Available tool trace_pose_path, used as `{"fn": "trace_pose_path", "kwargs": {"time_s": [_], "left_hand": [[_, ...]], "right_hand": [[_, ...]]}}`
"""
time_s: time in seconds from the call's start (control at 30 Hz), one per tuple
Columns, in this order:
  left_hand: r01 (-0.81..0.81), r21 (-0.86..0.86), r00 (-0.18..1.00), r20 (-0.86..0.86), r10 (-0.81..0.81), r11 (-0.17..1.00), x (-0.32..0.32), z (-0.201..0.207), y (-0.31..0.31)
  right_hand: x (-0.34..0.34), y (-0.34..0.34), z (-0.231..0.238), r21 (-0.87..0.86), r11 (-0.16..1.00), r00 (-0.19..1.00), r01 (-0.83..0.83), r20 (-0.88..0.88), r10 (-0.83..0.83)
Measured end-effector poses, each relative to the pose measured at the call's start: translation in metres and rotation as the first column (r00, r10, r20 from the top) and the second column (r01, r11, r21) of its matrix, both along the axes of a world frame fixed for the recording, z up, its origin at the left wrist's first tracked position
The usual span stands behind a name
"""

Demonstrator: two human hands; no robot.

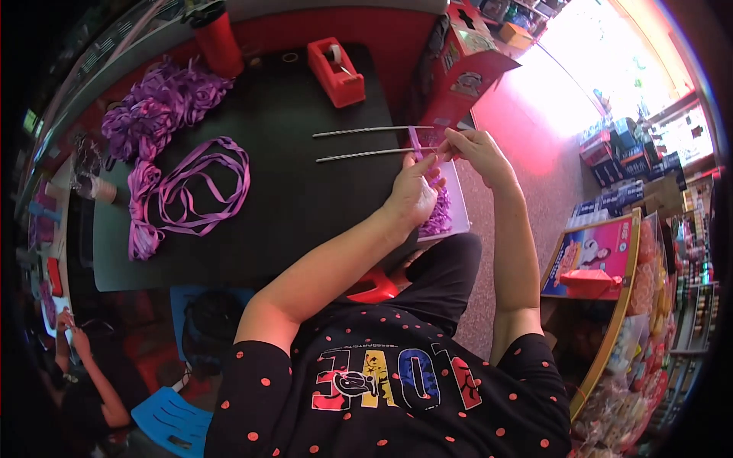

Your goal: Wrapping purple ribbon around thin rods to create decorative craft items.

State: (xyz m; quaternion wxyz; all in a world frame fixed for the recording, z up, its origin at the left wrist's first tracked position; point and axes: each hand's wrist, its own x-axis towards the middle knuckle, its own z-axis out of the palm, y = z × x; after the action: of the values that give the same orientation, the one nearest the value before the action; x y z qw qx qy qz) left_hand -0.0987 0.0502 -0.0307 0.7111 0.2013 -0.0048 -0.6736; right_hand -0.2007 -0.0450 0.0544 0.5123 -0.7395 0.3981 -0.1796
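Note:
Two thin metal rods with twisted shafts, the upper rod (359, 133) and the lower rod (363, 156), reach out side by side over the right end of the black table. A purple ribbon (414, 140) runs across both rods near their right part. My left hand (416, 195) is closed at the lower rod, thumb and fingers pinching the ribbon there. Just to its right, my right hand (477, 156) is closed in a pinch; the small thing between its fingertips cannot be made out. Below the hands, a white tray (458, 200) holds many short purple ribbon pieces (437, 217).
On the black table (290, 206) lie a heap of purple ribbon (164, 103), a looped bundle (202, 183) and a red tape dispenser (336, 72). A red cup (217, 46) stands behind. A red box (462, 69) is beyond the table; another person's hands (70, 330) are far left.

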Motion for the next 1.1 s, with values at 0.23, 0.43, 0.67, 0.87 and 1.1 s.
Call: {"fn": "trace_pose_path", "kwargs": {"time_s": [0.23,0.43,0.67,0.87,1.1], "left_hand": [[0.047,-0.004,0.996,0.073,-0.046,0.999,0.002,0.004,0.004],[0.036,0.011,0.984,0.174,-0.038,0.999,0.001,0.007,0.006],[0.014,0.027,0.994,0.111,-0.016,1.000,-0.001,0.007,0.004],[0.039,0.015,0.991,0.129,-0.041,0.999,0.000,0.014,0.007],[0.083,0.050,0.996,-0.025,-0.082,0.995,0.001,0.012,0.009]], "right_hand": [[-0.013,0.014,-0.005,-0.022,1.000,0.998,-0.021,-0.064,0.020],[-0.025,0.021,-0.022,0.296,0.932,0.956,0.207,0.141,-0.257],[-0.035,0.040,-0.057,0.335,0.888,0.829,0.316,0.358,-0.430],[-0.033,0.049,-0.068,0.109,0.971,0.873,0.212,0.425,-0.239],[-0.043,0.024,-0.068,0.008,0.965,0.912,0.264,0.324,-0.252]]}}
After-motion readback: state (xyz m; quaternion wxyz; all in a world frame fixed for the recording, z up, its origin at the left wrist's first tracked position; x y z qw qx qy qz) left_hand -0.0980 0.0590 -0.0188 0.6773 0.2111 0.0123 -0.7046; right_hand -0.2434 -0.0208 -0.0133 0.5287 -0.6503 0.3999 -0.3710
